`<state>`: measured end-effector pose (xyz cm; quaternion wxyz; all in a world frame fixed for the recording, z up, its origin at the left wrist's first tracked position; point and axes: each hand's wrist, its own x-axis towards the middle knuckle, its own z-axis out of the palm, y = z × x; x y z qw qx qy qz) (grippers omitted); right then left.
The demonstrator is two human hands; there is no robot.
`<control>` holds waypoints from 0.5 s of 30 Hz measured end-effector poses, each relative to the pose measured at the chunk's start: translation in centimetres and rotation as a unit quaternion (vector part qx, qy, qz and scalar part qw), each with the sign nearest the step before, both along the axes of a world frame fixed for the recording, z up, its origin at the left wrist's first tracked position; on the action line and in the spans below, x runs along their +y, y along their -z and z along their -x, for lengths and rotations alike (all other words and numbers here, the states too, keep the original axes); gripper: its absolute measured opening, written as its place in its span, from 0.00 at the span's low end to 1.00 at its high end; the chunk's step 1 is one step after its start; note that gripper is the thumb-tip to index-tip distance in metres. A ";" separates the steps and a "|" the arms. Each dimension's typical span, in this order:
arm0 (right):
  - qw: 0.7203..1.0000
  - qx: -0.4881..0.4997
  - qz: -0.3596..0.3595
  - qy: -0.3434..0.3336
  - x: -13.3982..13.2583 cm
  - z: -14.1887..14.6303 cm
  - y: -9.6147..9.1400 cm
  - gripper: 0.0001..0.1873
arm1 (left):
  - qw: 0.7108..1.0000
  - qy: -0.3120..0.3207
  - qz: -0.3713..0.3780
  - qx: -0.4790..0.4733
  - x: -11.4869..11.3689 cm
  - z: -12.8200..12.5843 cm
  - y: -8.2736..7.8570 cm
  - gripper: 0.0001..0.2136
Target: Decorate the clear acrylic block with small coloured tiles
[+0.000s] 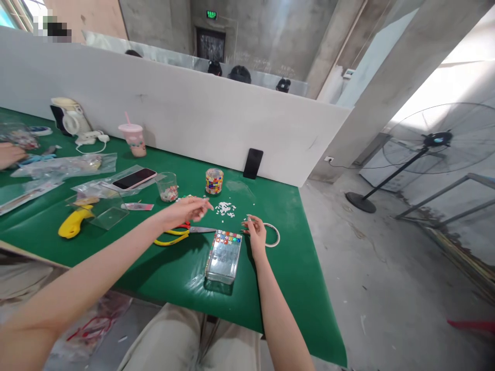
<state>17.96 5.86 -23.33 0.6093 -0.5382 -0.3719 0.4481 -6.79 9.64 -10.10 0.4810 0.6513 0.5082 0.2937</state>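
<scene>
My left hand (189, 212) hangs above the table beside a scatter of small white squares (225, 208), its fingertips drawn together in a pinch. Whatever lies between them is too small to make out. My right hand (256, 234) is also pinched, next to a thin white ring (277, 235) that looks like a tape roll. Between my forearms lies a clear rectangular box (223, 260) with coloured mosaic tiles along its far end and left side. Scissors (172, 238) with yellow and red handles lie partly under my left wrist, blades pointing at the box.
A mosaic-covered round cup (214, 181) and a clear cup of small pieces (168, 187) stand behind my hands. Leftward are a phone (134, 178), a yellow tool (75, 221), a pink drink cup (133, 138) and another person's hand (11, 154). A white partition (193, 113) bounds the back.
</scene>
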 end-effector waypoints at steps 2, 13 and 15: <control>1.000 -0.002 0.004 0.000 0.1 -0.1 0.2 0.17 | 0.993 -0.075 -0.052 0.069 2.6 2.3 -0.6 0.22; 1.000 -0.019 0.003 -0.003 0.2 -0.1 0.9 0.17 | 0.890 -0.106 -0.185 0.403 10.8 10.2 -1.3 0.12; 1.000 -0.023 0.002 -0.004 0.2 -0.1 1.0 0.17 | 0.874 -0.100 -0.203 0.429 9.6 9.6 -0.6 0.13</control>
